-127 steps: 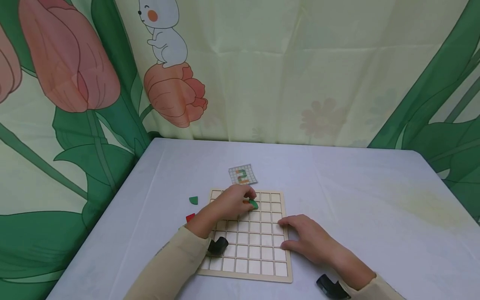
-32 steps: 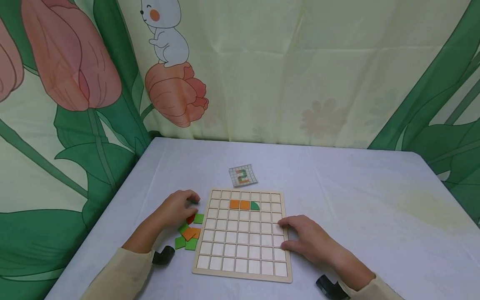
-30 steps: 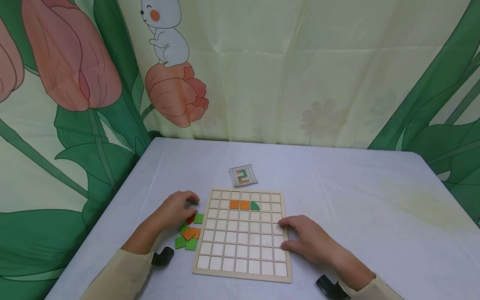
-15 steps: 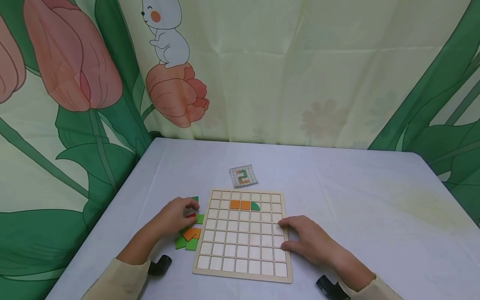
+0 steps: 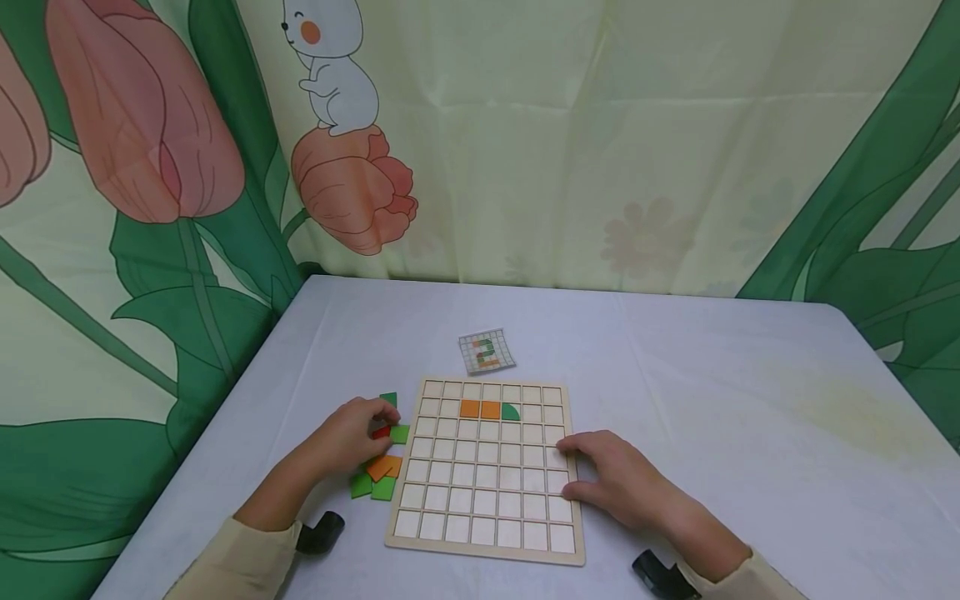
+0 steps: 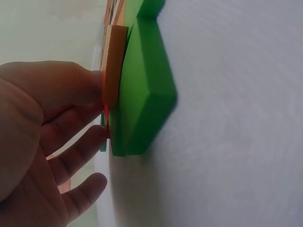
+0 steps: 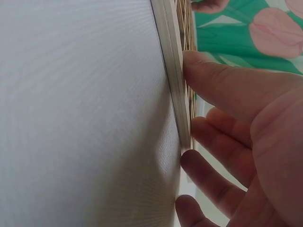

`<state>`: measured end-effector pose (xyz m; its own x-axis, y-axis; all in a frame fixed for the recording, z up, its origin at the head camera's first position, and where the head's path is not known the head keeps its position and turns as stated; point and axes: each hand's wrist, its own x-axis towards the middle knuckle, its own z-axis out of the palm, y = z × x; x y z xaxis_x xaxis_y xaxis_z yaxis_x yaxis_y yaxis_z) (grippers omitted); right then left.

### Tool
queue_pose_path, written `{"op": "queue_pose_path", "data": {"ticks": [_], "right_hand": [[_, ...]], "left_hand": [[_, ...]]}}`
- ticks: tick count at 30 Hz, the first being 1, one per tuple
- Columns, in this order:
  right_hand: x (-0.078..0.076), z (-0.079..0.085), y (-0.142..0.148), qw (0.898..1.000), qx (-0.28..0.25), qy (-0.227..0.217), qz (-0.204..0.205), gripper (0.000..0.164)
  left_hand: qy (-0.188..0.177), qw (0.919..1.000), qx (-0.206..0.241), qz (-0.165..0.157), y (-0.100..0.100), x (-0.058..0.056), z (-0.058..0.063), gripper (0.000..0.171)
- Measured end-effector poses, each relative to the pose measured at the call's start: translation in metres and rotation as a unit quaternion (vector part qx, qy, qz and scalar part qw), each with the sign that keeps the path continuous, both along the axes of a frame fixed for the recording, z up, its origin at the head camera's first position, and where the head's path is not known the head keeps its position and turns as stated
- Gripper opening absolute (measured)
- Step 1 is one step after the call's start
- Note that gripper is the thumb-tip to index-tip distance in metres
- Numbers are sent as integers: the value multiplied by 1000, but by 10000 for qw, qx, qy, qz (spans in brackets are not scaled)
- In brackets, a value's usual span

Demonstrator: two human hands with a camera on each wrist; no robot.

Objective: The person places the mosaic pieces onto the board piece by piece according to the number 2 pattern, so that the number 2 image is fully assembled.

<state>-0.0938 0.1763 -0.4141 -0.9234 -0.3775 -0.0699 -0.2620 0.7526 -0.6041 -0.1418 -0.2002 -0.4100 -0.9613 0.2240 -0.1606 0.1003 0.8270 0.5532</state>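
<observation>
My left hand (image 5: 351, 435) reaches over loose flat tiles left of the wooden grid board (image 5: 486, 552), its fingertips right at a red tile (image 5: 381, 432) and a light green square tile (image 5: 400, 434). In the left wrist view its thumb lies against an orange tile (image 6: 115, 66), above a green tile (image 6: 147, 90); the other fingers are loosely spread. Part of the pile is hidden under the hand. My right hand (image 5: 618, 475) rests with thumb and fingertips on the board's right edge. Two orange squares (image 5: 480, 409) and a green quarter-round tile (image 5: 510, 412) sit in one row of cells.
Beyond the board lies a small pattern card (image 5: 487, 351) with an orange and green figure on a grid. A dark green tile (image 5: 388, 399) is just past my left fingers. A white cloth covers the table (image 5: 712, 400), with a printed curtain (image 5: 525, 167) behind.
My left hand let go of the green quarter-round tile on the board and went left to the pile. Lately it slid from the dark green tile toward the red one. The right hand stayed put.
</observation>
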Motion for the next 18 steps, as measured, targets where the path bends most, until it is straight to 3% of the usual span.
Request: {"op": "queue_pose_path", "data": {"ticks": [10,18], "right_hand": [[0,0,0,10000,-4,45,5,48],[-1,0,1,10000,23,59,27,48]], "left_hand": [[9,9999,-106,59,-1,-1,-2,22],[70,9999,-130,59,1,-8,9,22]]}}
